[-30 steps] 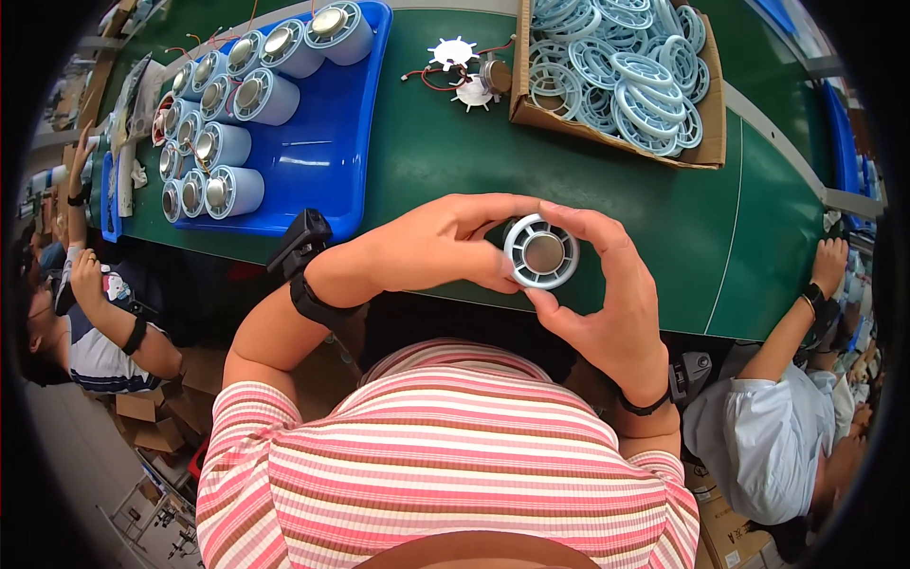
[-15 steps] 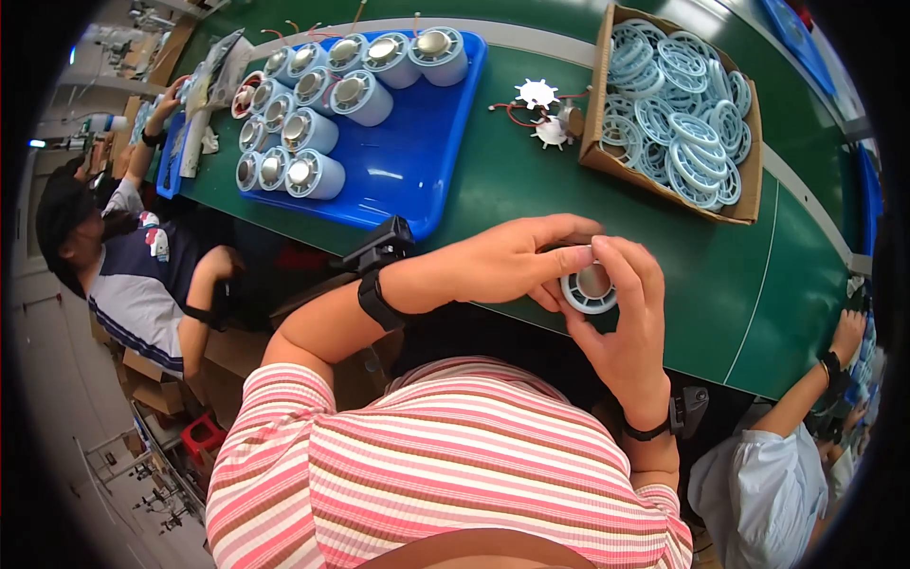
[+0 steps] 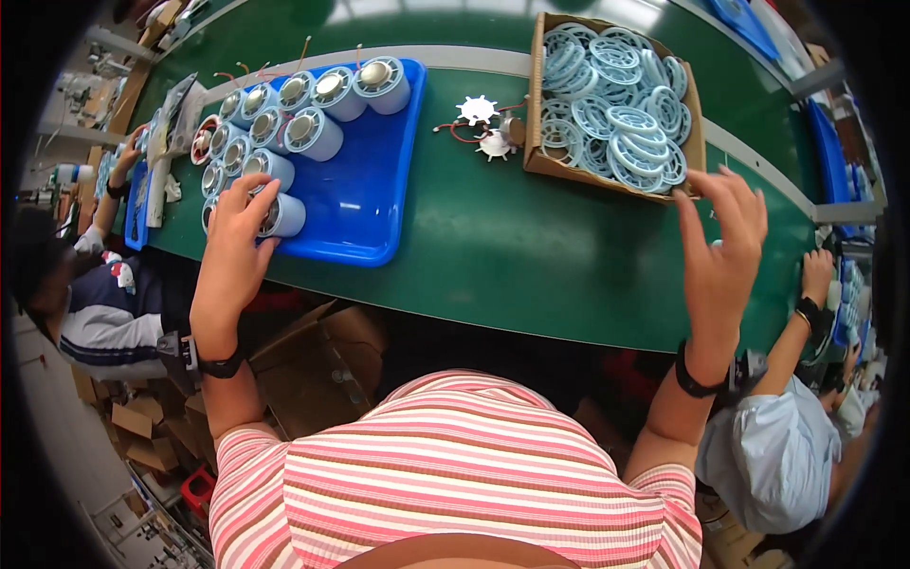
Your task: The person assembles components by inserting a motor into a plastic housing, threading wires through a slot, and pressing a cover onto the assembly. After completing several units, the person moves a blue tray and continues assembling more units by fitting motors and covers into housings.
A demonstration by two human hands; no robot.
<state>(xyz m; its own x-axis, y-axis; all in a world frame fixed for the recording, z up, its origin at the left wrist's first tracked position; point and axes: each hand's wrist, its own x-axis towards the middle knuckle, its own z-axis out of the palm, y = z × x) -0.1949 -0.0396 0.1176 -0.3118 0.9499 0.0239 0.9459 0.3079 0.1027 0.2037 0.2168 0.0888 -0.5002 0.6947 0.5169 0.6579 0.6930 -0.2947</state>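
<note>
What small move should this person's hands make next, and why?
Perhaps the right hand should ease inward over the carton and pinch one of the pale-blue rings: it reaches up at the carton's near right corner, apparently holding nothing, and loose rings pile just inside.

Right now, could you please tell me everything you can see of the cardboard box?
The cardboard box is brown, open-topped and heaped with pale blue spoked rings. It sits slightly turned on the green table, right of the blue tray. The right hand is at its near right corner; contact is unclear.
</note>
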